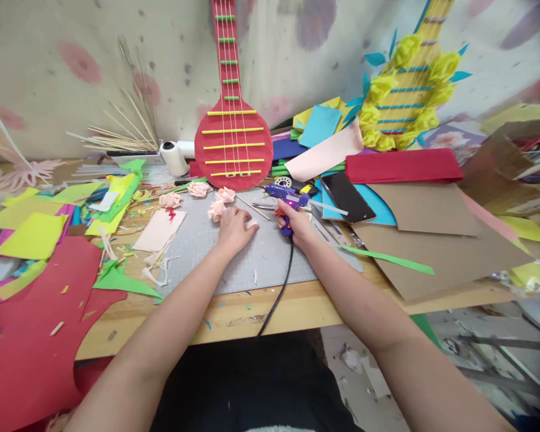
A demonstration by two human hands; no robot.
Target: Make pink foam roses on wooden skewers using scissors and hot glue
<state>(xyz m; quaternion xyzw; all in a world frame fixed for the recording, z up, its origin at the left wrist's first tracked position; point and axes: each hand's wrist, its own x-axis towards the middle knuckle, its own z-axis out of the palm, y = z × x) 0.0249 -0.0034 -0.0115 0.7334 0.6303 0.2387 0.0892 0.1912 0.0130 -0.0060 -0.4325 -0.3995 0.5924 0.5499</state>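
Note:
My right hand point(302, 225) is wrapped round the grip of a blue-purple hot glue gun point(279, 192), its nozzle pointing left. A clear glue stick point(330, 207) sticks out of the gun's back, and its black cord point(284, 285) runs down over the table edge. My left hand point(234, 233) is low over the grey cutting mat point(225, 279), fingers curled together around something small and pale that they mostly hide. Right behind it are pale pink paper roses point(216, 210), several in a loose row. A thin wooden stick point(254, 207) and scissors point(264, 207) lie between my hands.
A red paper lute point(234, 138) stands behind the mat; a yellow flowered one point(405, 96) leans at right. A phone point(347, 197), cardboard point(432, 258) and red crepe paper point(402, 165) lie right. Paper scraps point(31, 234) and red sheet point(40, 324) cover the left.

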